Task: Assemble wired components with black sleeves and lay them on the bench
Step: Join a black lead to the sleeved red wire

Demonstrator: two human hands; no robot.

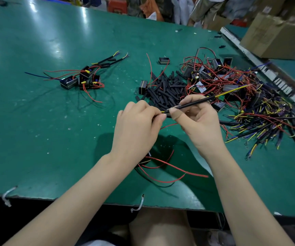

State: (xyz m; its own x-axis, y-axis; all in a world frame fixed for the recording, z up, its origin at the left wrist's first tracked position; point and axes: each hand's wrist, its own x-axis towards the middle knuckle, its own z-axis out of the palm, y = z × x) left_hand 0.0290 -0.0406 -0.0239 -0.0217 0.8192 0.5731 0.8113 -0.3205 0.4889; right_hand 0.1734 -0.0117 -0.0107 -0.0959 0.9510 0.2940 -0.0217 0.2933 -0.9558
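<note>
Your left hand [139, 119] pinches the yellow wire tip; your right hand [194, 114] pinches the thin black-sleeved, yellow-ended cable [196, 103], held above the green worktop [54, 121] near loose black sleeves [166, 89].

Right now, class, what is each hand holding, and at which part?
The right hand pinches a black-sleeved wire near the sleeve's lower end. The left hand pinches the same wire's yellow tip, which sticks out of that end.

On the surface [36, 121], finished parts [82, 79] lie far left; sleeves [164, 89] centre, loose wires [260, 118] right, box [274, 36] behind.
</note>
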